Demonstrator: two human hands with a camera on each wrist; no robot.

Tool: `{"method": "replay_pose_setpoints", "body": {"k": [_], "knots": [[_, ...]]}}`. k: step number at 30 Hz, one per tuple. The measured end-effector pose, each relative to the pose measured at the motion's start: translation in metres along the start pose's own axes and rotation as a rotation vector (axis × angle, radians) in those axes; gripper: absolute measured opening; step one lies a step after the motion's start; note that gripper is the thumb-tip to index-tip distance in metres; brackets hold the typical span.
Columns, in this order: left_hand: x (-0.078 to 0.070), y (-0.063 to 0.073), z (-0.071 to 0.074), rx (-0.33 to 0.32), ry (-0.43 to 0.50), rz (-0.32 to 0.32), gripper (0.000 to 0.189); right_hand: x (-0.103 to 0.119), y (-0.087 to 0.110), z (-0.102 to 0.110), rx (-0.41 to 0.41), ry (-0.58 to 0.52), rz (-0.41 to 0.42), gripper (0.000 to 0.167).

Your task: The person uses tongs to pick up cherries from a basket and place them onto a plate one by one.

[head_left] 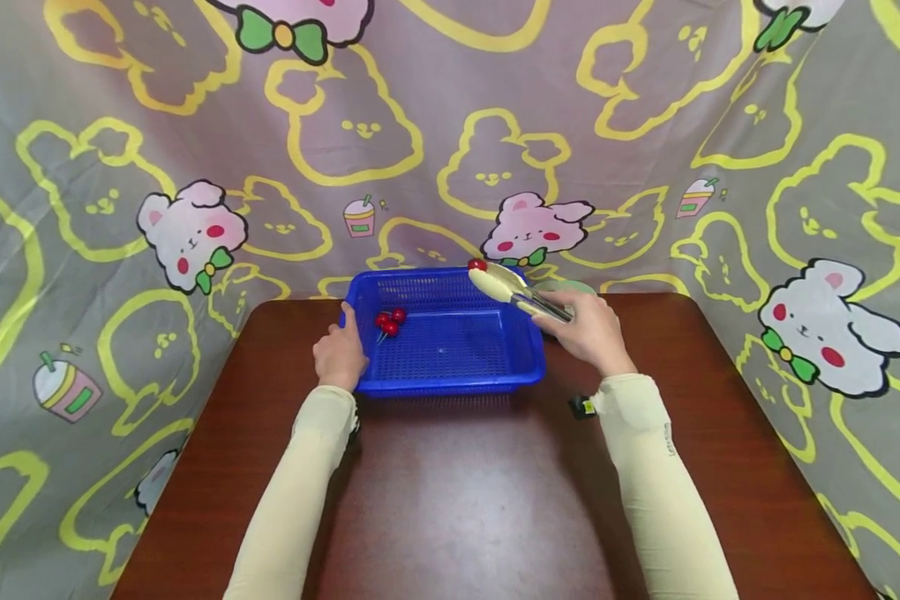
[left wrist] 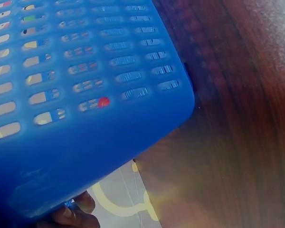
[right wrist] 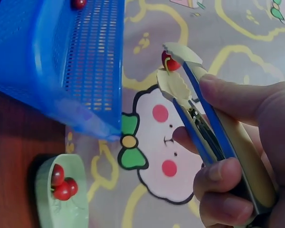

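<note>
My left hand (head_left: 340, 354) grips the left rim of a blue plastic basket (head_left: 450, 387); in the left wrist view its fingertips (left wrist: 80, 218) show at the basket's edge. Three red cherries (head_left: 391, 328) with green stems lie inside, toward the left. My right hand (head_left: 588, 329) holds metal tongs (right wrist: 211, 126) with cream scalloped tips. Between those tips a single cherry (right wrist: 171, 61) is pinched, above the basket's far right side in the head view. A pale green bowl (right wrist: 43, 202) holding several cherries (right wrist: 62, 191) stands right of the basket, mostly hidden by the right hand in the head view.
Everything stands on a brown wooden table (head_left: 450, 492). A patterned curtain (head_left: 435, 158) hangs behind and at both sides. A small black object (head_left: 582, 407) with a yellow-green patch shows by the right cuff.
</note>
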State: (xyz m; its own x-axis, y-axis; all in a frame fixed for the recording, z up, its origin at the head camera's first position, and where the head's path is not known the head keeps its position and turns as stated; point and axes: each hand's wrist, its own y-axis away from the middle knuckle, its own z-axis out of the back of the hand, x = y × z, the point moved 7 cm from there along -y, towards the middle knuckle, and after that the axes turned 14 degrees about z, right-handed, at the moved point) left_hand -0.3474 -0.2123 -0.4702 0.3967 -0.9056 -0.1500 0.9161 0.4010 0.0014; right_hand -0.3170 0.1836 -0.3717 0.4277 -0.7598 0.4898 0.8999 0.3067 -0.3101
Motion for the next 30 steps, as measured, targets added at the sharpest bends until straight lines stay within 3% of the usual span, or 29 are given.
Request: {"method": "replay_pose_setpoints", "body": {"k": [7, 20, 30], "knots": [[-0.001, -0.002, 0.001, -0.019, 0.006, -0.018, 0.109, -0.016, 0.027, 0.001, -0.108, -0.078, -0.041, 0.050], [0.001, -0.002, 0.001, -0.015, 0.002, -0.014, 0.109, -0.031, 0.053, -0.003, -0.283, -0.176, -0.085, 0.045], [0.001, -0.003, -0.001, -0.004, 0.014, -0.012, 0.109, -0.057, 0.071, -0.002, -0.365, -0.294, -0.241, 0.044]]}}
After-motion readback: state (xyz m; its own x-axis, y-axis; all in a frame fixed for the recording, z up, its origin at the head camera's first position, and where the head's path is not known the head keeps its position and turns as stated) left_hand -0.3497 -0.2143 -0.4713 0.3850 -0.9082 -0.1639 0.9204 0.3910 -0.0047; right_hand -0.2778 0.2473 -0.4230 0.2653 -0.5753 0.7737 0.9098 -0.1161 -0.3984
